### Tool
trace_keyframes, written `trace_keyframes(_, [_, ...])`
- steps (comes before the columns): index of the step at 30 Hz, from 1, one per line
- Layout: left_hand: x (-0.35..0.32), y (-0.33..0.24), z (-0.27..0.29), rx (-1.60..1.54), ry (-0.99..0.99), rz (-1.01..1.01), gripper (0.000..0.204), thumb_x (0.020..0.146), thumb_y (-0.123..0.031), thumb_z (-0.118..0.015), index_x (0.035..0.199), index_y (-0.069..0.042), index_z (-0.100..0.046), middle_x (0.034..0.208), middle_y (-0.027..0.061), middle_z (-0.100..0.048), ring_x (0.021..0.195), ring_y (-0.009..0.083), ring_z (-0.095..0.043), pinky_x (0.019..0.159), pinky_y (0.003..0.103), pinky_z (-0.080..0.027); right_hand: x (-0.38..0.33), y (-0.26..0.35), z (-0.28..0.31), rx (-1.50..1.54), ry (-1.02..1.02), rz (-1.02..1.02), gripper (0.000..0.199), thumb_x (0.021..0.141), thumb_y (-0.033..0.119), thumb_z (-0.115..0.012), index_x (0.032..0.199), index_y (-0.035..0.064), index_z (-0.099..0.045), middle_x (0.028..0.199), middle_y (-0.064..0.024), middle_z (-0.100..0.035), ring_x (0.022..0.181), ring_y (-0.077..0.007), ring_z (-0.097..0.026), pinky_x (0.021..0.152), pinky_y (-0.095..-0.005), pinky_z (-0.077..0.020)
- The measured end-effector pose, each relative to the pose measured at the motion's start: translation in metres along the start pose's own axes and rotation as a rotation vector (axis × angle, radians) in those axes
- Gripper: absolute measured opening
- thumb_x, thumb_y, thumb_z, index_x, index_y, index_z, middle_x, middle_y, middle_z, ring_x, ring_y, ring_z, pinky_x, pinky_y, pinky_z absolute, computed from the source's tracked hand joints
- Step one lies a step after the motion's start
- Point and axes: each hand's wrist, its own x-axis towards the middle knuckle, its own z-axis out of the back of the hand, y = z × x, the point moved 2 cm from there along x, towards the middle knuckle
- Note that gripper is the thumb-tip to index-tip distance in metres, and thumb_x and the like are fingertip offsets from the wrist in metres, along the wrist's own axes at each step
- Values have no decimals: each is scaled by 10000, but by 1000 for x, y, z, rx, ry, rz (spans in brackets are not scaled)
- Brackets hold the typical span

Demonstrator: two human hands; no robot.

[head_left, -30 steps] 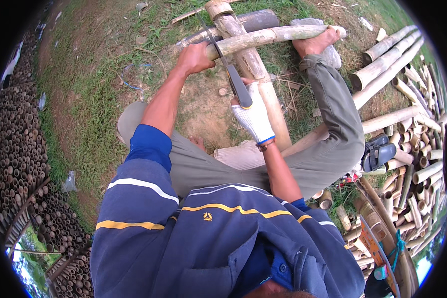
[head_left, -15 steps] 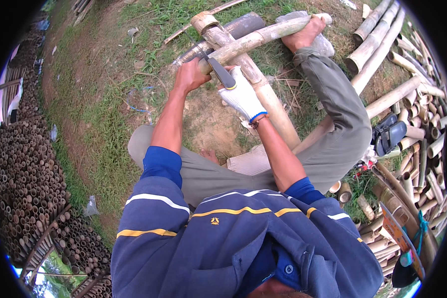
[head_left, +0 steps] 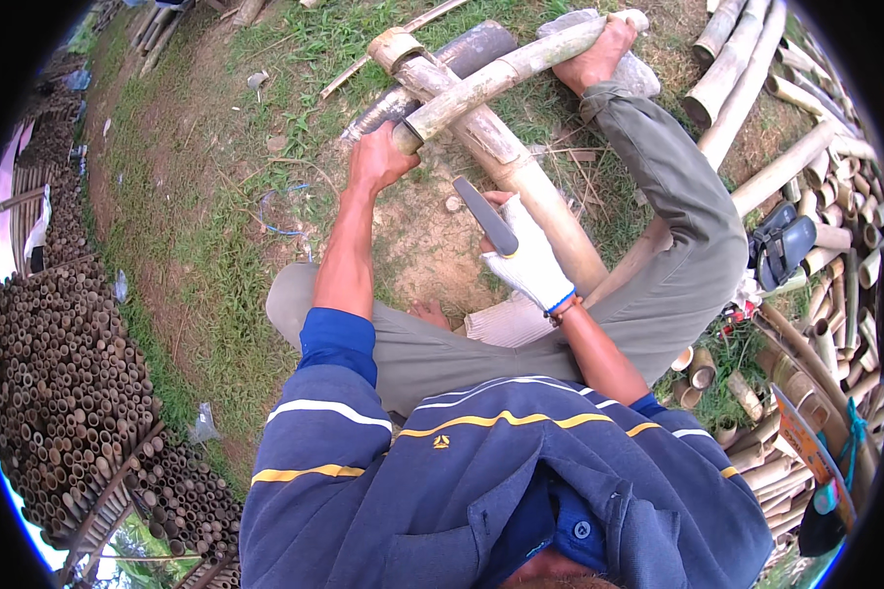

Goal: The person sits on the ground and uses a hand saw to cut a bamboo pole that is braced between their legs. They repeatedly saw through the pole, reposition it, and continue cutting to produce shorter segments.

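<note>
A pale bamboo pole (head_left: 506, 77) lies slantwise across a thicker bamboo log (head_left: 530, 187) on the ground. My bare left hand (head_left: 378, 159) is closed around a short bamboo end piece (head_left: 405, 138) at the pole's near left end; a dark gap shows between piece and pole. My right hand (head_left: 530, 257), in a white glove with bare fingertips, grips the dark grey handle of a saw (head_left: 486, 218), held over the dirt and apart from the pole. The saw's blade cannot be made out. My bare right foot (head_left: 599, 57) presses on the pole's far end.
A dark, weathered bamboo length (head_left: 476, 47) and a grey stone-like block (head_left: 636, 74) lie beyond the log. Long bamboo poles (head_left: 727, 79) and cut pieces crowd the right, near a black sandal (head_left: 781, 240). Stacked bamboo tubes (head_left: 59, 393) fill the left.
My right hand has drawn the saw off the pole, down and to the right. A dark gap now shows beside my left hand, at the pole's left end.
</note>
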Motion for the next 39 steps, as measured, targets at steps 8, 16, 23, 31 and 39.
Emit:
trace_keyframes(8, [3, 7, 1, 3, -48, 13, 648, 672, -343, -879, 1229, -53, -720, 1134, 265, -765, 1072, 437, -736, 959, 494, -574, -18, 29, 8, 99, 55, -125, 620, 851, 97, -736, 1434, 106, -523, 1032, -146, -679, 946, -303, -704, 837, -407, -550])
trace_keyframes(16, [1, 2, 1, -7, -29, 2, 664, 692, -334, -897, 1261, -50, -705, 1167, 266, -759, 1083, 415, -739, 977, 473, -573, -38, 25, 21, 8, 2, 57, 650, 829, 104, -748, 1440, 89, -526, 1233, -171, -674, 1086, -332, -714, 925, -406, -566])
trace_keyframes(23, [0, -5, -1, 39, -27, -19, 748, 700, -420, -915, 1322, -66, -698, 1157, 273, -761, 1112, 449, -726, 975, 505, -568, 32, 11, -23, 16, 31, -22, 641, 856, 154, -762, 1449, 100, -524, 1268, -187, -647, 1147, -354, -676, 990, -423, -535])
trace_keyframes(31, [-11, -8, -12, 87, -35, 27, 722, 711, -402, -894, 1322, -75, -689, 1125, 267, -770, 1077, 445, -741, 967, 521, -576, 39, 6, -12, 101, 35, -79, 672, 830, 171, -792, 1449, 116, -537, 1330, -184, -651, 1187, -399, -669, 986, -454, -554])
trace_keyframes(39, [-11, -14, -4, 119, -72, 13, 622, 729, -370, -887, 1232, -58, -696, 1071, 277, -775, 1043, 444, -751, 936, 521, -585, 8, 31, -5, 50, 32, -30, 675, 835, 130, -779, 1462, 108, -531, 1324, -177, -652, 1188, -369, -680, 986, -427, -558])
